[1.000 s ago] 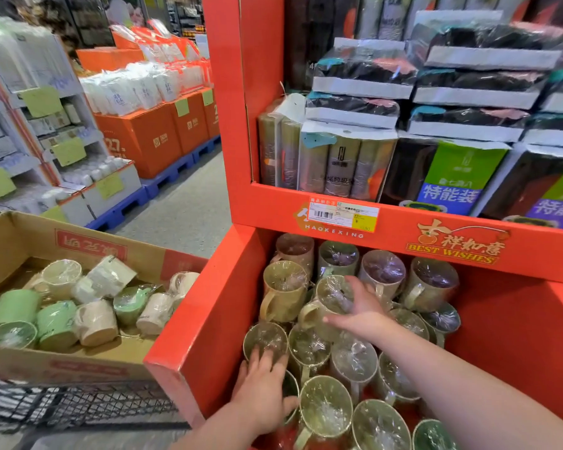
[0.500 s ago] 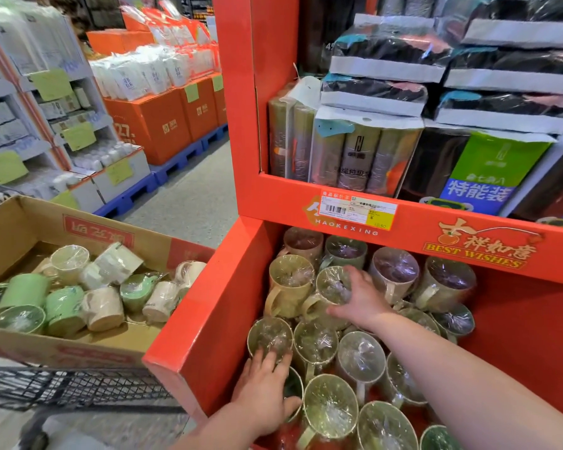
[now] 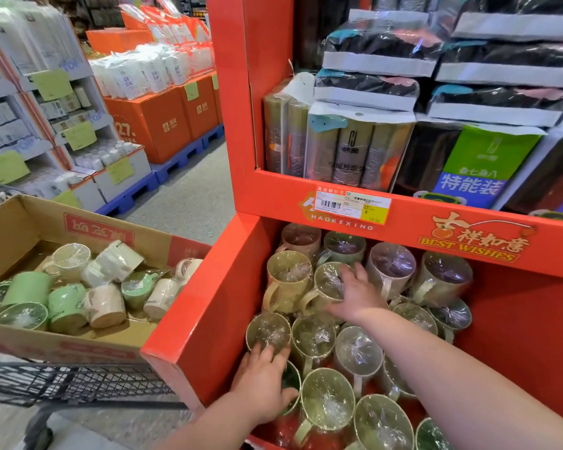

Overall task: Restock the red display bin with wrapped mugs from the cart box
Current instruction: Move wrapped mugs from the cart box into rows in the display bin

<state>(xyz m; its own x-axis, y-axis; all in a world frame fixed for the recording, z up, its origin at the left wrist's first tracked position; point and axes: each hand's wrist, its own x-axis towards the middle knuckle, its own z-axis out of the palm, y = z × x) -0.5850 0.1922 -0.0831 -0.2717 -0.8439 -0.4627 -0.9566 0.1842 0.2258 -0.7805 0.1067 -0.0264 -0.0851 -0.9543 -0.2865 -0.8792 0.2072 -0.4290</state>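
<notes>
Mugs (image 3: 327, 404), pastel, clear-wrapped, mouths up

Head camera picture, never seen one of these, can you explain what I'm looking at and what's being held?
No machine: this view comes from a camera worn on a person's head, looking down at their bare arms. The left hand rests on wrapped mugs at the near corner of the red display bin. The right hand spreads over a yellowish mug farther back; whether it grips is unclear. On the left, a cardboard box on a wire cart holds spare mugs. Packaged goods fill the shelf above.
</notes>
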